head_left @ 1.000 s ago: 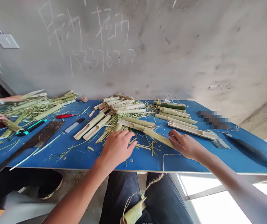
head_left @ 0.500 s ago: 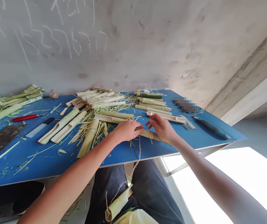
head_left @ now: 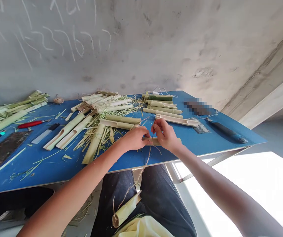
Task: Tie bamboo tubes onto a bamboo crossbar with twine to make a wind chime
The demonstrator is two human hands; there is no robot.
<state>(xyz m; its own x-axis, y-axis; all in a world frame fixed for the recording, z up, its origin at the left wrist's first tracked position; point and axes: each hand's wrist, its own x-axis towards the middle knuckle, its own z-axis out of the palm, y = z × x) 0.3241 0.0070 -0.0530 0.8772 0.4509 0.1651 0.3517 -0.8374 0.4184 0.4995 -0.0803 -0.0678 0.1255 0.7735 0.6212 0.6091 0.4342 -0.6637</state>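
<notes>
My left hand (head_left: 135, 138) and my right hand (head_left: 165, 134) meet over a pale split bamboo piece (head_left: 178, 141) lying on the blue table (head_left: 200, 141). Both hands pinch a thin twine (head_left: 145, 163) at the piece. The twine hangs down over the table's front edge to a rolled bamboo piece (head_left: 126, 210) resting on my lap. Just behind my hands lies a heap of bamboo strips and shavings (head_left: 104, 125).
More bamboo tubes (head_left: 162, 108) lie at the back right, and a dark-handled knife (head_left: 226, 133) near the right edge. To the left are a cleaver (head_left: 1, 149), a red-handled tool (head_left: 31, 124), a small blade (head_left: 44, 133) and another bamboo pile (head_left: 10, 110). A concrete wall stands behind.
My hands came together from apart onto the bamboo piece and took hold of the twine. The view swung right, and the other person's hands at the left are out of view.
</notes>
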